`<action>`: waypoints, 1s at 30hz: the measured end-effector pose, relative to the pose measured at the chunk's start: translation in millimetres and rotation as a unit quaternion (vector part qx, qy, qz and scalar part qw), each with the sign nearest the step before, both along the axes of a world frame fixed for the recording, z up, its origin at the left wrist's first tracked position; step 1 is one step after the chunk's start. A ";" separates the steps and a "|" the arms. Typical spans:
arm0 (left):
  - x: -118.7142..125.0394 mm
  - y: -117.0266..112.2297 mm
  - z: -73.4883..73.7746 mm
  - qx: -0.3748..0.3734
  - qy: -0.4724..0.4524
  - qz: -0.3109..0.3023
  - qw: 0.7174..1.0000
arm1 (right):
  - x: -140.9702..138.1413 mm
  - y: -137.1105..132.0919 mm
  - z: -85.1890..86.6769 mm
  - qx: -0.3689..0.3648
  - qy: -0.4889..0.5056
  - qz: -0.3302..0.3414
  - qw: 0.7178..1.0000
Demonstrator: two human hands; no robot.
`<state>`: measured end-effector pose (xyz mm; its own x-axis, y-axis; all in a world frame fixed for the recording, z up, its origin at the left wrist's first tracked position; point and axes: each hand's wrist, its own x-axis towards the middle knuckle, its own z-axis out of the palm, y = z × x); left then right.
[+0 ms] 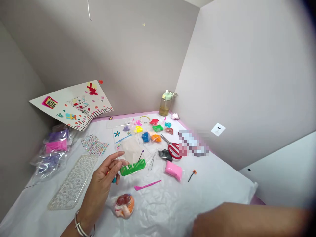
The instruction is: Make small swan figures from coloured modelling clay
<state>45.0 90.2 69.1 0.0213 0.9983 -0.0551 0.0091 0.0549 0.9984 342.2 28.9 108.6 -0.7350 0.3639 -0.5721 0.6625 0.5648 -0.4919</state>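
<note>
A silver-coloured, rounded bangle (pixel 78 225) encircles the left wrist (pixel 86 214). The left hand (pixel 108 171) and blurred right forearm (pixel 249 219) are bare.

Decent room's left on the white sheet (pixel 163 209) right of the clay lump (pixel 124 205); farther back, passage is kinda blocked by the green fringed strip (pixel 133 167), bagged black clay (pixel 165 154) and red-handled scissors (pixel 171 144).
</note>
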 end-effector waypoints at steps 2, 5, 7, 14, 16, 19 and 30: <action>1.9 -1.1 3.1 0.003 0.006 -0.018 1.000 | -10.1 16.6 13.7 -0.043 0.101 -0.049 0.993; 3.5 -1.5 7.0 0.007 0.012 -0.020 1.000 | -35.2 56.3 28.3 -0.060 0.267 -0.263 0.925; 3.7 -0.9 6.5 0.014 0.008 0.004 1.000 | -55.4 78.5 21.3 -0.051 0.365 -0.364 0.855; -1.2 1.0 -7.0 0.013 0.001 0.036 0.999 | -102.0 103.8 -32.7 -0.030 0.516 -0.453 0.726; -1.7 0.0 -8.8 0.001 0.020 0.021 1.000 | -103.7 104.8 -37.8 0.000 0.513 -0.462 0.723; 0.0 -2.5 -9.8 -0.014 0.044 -0.006 0.999 | -104.0 104.9 -42.4 0.000 0.518 -0.470 0.715; 7.8 -13.6 -9.4 -0.044 0.101 -0.009 0.994 | -104.3 94.1 -48.5 0.161 0.506 -0.424 0.734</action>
